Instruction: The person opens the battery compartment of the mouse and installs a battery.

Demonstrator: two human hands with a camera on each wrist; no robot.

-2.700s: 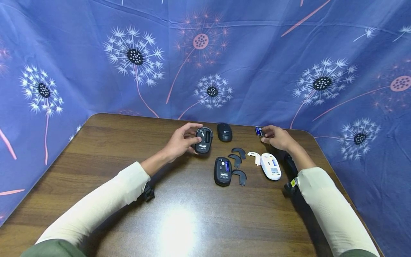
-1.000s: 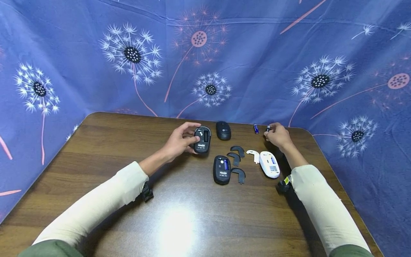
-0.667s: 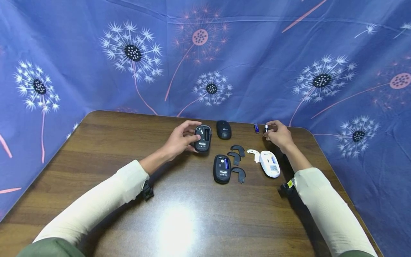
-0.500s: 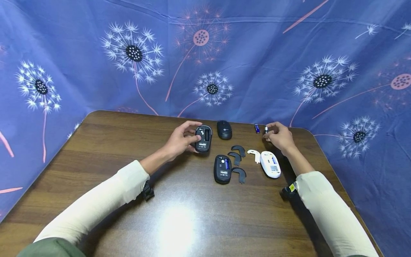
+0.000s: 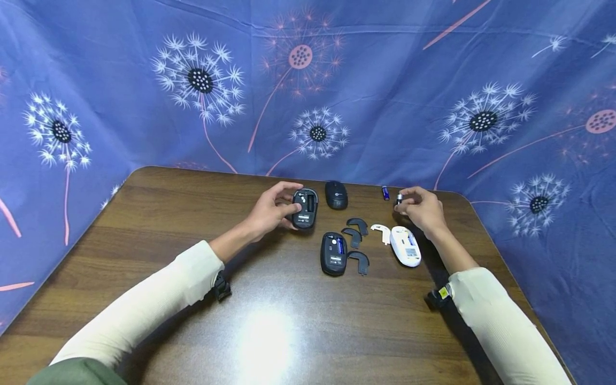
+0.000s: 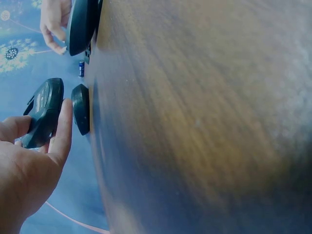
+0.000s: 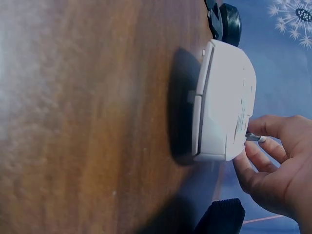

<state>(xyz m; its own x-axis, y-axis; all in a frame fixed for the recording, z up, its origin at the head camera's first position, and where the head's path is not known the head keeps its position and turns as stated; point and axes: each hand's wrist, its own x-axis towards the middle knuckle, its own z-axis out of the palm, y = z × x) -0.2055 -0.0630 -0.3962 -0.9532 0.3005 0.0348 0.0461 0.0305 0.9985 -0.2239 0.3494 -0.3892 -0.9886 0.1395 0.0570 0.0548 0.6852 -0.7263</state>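
Note:
My left hand (image 5: pixel 281 206) grips a black mouse (image 5: pixel 305 208) turned belly up, its battery bay open, just above the table (image 5: pixel 192 256); the left wrist view shows the same mouse (image 6: pixel 44 112) between thumb and fingers (image 6: pixel 61 131). My right hand (image 5: pixel 403 203) pinches a small battery (image 5: pixel 399 199) near the table's far edge. In the right wrist view its fingers (image 7: pixel 265 161) hold that battery (image 7: pixel 252 138) just beyond a white mouse (image 7: pixel 224 102). This white mouse (image 5: pixel 405 247) lies belly up below the hand.
A blue battery (image 5: pixel 385 193) lies at the far edge. An upright black mouse (image 5: pixel 336 194) and a second upturned black mouse (image 5: pixel 333 253) with a battery inside sit mid-table. Three black covers (image 5: pixel 357 225) and a white cover (image 5: pixel 382 233) lie between them. Blue cloth surrounds the table.
The right hand left the blue battery on the table, took up another one and drew it slightly nearer. The left hand and its mouse have stayed put.

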